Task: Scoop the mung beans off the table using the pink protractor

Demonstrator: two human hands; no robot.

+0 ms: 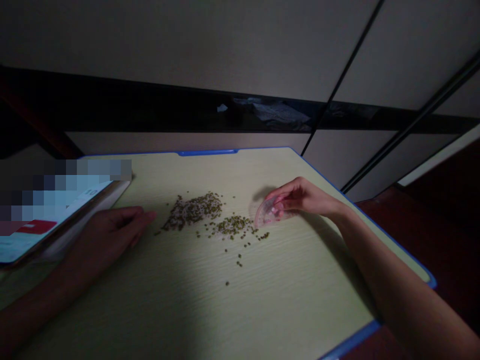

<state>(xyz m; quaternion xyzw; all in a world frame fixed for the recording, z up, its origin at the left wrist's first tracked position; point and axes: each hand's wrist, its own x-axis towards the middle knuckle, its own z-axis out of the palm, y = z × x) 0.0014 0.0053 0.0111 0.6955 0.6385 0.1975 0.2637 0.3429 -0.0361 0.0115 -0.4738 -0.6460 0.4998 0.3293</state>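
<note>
Across the pale, blue-edged tabletop [262, 315] lie two adjoining heaps of small seeds: a darker heap [195, 210] mixed with whitish bits, and a smaller greenish heap [233, 225] just to its right, with a few loose seeds [239, 256] scattered nearer the person. The right hand [296, 198] pinches a translucent pink half-round plastic piece [264, 214], its curved edge beside the greenish heap. The left hand [112, 227] rests near the darker heap, fingers drawn together; whether they hold anything cannot be told. Beside it, a lit-screen device [71, 207] leans at the table's left.
</note>
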